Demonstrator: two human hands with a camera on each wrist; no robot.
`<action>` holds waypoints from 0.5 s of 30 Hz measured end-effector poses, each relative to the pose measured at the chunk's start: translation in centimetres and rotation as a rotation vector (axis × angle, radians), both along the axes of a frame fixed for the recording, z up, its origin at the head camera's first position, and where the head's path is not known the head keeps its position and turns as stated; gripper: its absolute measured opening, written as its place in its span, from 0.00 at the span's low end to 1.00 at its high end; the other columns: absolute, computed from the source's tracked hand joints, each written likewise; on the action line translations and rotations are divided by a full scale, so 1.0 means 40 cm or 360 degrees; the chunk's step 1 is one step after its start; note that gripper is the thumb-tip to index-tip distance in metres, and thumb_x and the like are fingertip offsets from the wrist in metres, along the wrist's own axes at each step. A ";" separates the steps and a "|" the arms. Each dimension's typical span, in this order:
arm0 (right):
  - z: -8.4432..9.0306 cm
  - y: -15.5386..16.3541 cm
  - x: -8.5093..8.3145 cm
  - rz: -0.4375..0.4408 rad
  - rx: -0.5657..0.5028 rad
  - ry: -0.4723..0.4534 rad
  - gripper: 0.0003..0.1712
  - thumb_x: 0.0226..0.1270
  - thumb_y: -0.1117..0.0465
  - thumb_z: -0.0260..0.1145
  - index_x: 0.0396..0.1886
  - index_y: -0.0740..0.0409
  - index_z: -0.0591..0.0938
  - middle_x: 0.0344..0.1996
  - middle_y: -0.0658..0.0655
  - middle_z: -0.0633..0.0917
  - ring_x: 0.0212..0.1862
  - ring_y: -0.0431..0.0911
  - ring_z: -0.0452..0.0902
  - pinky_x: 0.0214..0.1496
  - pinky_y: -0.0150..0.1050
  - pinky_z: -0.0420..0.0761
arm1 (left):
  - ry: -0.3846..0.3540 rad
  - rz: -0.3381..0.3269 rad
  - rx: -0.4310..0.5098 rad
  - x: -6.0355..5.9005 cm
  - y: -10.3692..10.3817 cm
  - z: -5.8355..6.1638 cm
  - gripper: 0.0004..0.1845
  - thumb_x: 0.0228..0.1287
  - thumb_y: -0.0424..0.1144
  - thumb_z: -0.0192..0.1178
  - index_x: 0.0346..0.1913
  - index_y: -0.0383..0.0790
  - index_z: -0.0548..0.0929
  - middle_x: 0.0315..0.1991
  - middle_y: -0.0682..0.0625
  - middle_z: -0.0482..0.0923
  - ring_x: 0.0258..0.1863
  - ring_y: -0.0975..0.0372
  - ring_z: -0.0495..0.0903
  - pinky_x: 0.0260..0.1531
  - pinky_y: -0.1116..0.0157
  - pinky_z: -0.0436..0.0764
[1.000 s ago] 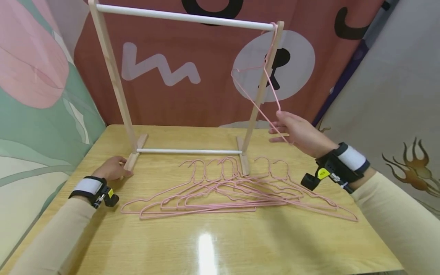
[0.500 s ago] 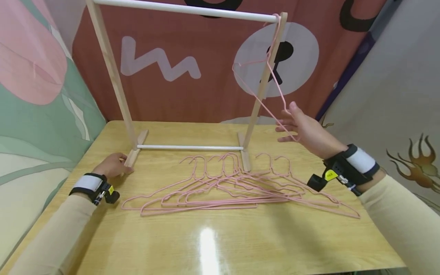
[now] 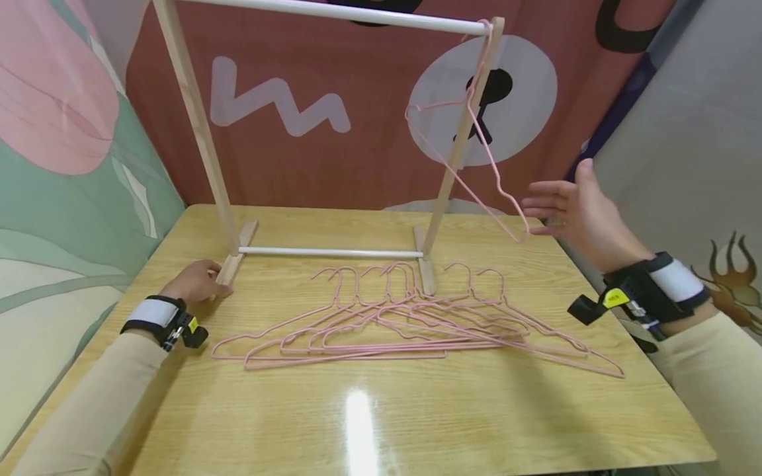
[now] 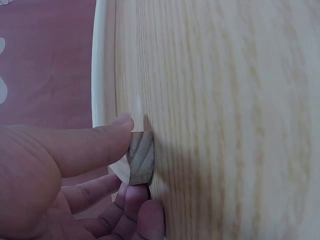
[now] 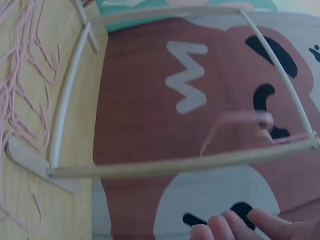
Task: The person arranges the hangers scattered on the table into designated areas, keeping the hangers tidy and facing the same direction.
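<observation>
Right hand (image 3: 580, 208) open, fingers at the hung hanger (image 3: 470, 165); left hand (image 3: 196, 283) grips the rack foot (image 3: 229, 268). Risk: a nudge unhooks it.

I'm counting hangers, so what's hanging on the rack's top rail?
One pink hanger hangs at the right end of the rail. The rest of the rail in view is bare; its left end is out of frame.

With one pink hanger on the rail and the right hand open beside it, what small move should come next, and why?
Probably lower the right hand to the pile of pink wire hangers on the wooden table and take one. It holds nothing, the hung pink wire hanger hooks the white rail, and the left hand steadies the wooden rack foot.
</observation>
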State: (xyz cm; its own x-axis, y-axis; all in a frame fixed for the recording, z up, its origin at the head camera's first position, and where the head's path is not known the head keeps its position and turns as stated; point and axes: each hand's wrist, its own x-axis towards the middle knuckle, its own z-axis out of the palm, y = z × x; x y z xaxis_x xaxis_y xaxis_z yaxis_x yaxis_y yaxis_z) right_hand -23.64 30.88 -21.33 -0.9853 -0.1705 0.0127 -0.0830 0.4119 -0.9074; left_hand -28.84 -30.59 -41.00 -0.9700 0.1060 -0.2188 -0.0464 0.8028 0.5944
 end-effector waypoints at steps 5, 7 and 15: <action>-0.004 0.056 -0.008 -0.0055 0.0176 0.0051 0.41 0.78 0.32 0.34 0.69 0.59 0.68 0.49 0.37 0.80 0.54 0.34 0.77 0.51 0.31 0.79 | -0.0015 0.0006 0.0020 -0.001 -0.002 -0.002 0.34 0.64 0.37 0.67 0.60 0.14 0.65 0.46 0.27 0.74 0.37 0.49 0.77 0.32 0.62 0.76; -0.009 0.075 -0.012 -0.0057 0.0300 0.0065 0.34 0.83 0.40 0.40 0.69 0.63 0.68 0.44 0.34 0.81 0.50 0.32 0.78 0.49 0.30 0.80 | -0.0013 0.0001 0.0025 -0.001 -0.002 -0.002 0.33 0.64 0.36 0.67 0.60 0.14 0.65 0.45 0.27 0.74 0.36 0.49 0.77 0.32 0.62 0.76; -0.057 0.144 -0.033 0.0033 0.0799 -0.0071 0.29 0.83 0.51 0.52 0.68 0.71 0.70 0.49 0.54 0.85 0.43 0.32 0.79 0.46 0.32 0.81 | -0.0019 0.0018 0.0027 -0.003 0.001 0.003 0.34 0.64 0.37 0.67 0.60 0.13 0.65 0.44 0.31 0.73 0.36 0.50 0.76 0.32 0.62 0.75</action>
